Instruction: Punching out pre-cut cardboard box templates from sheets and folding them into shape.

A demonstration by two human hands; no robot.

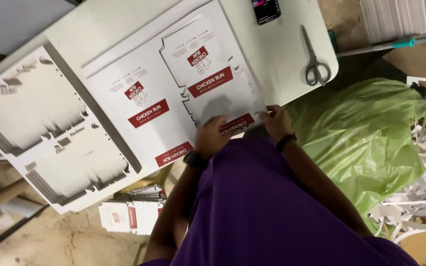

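White table (272,54), seen from above — left hand (210,137) lies flat, pinning a printed carton blank (213,74); right hand (275,120) pinches its near edge, likely steadying it. Beyond the right hand — scissors (314,59), phone (266,10); left, stacked blanks (50,128).

Printed carton blank (213,79) on the table (277,49), scissors (314,61) to its right; phone (266,10) behind both
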